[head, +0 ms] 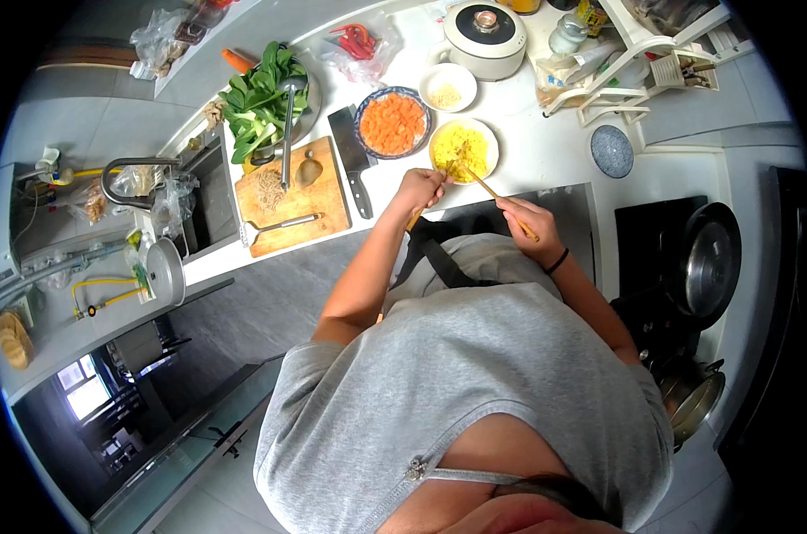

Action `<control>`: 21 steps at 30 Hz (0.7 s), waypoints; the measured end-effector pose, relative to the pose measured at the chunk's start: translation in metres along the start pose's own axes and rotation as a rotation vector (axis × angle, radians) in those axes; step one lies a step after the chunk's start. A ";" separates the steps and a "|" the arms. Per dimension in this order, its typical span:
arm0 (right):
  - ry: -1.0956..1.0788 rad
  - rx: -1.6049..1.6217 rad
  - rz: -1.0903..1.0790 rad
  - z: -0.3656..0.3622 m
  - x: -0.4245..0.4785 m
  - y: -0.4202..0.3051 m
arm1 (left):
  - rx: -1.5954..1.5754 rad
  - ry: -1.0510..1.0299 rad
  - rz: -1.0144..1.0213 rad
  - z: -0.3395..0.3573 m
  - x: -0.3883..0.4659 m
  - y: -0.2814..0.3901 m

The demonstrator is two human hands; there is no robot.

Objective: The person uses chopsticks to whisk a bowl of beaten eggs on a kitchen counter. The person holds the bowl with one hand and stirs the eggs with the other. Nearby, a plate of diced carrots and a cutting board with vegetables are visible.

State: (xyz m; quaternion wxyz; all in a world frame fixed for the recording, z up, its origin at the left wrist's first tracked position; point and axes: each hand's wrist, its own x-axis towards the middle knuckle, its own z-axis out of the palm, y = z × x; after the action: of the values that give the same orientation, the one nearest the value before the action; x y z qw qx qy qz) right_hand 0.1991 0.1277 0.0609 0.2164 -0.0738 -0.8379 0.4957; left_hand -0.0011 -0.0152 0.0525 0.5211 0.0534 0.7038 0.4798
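Observation:
A white bowl (492, 162) of yellow crumbled food, apparently scrambled egg (467, 143), stands near the counter's front edge. My left hand (422, 190) is at the bowl's near left rim, closed around a wooden chopstick (414, 219) whose lower end sticks out below the fist. To the right of the bowl, my right hand (533, 230) grips another wooden chopstick (485, 185). That stick slants up to the left, its tip in the yellow food. Diced carrot fills a blue-rimmed plate (358, 127) just left of the bowl.
Behind stands a small bowl of minced pale food (447, 79), beside a lidded white electric pot (503, 67). Leftward are a cleaver (356, 180), a wooden cutting board (296, 230) and leafy greens (256, 100). A frying pan (710, 267) sits on the right stove.

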 end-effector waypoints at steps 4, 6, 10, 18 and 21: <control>0.039 -0.024 0.025 0.002 -0.001 0.017 | 0.082 0.062 0.044 0.001 0.004 -0.009; 0.062 -0.046 0.062 0.004 -0.001 0.033 | 0.177 0.061 0.017 0.002 0.001 -0.011; 0.110 0.007 0.071 0.005 -0.003 0.034 | 0.232 0.050 -0.041 0.000 -0.002 -0.012; 0.017 -0.045 0.016 0.008 -0.011 0.016 | -0.225 -0.170 -0.191 0.004 -0.016 0.001; 0.036 -0.069 0.039 0.008 -0.013 0.036 | -0.404 -0.233 -0.232 0.005 -0.019 -0.003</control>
State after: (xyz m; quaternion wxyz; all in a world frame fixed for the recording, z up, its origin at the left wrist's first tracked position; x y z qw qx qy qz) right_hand 0.2034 0.1347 0.0228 0.2188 -0.1064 -0.8490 0.4691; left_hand 0.0127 -0.0243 0.0631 0.6505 -0.0779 0.5304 0.5380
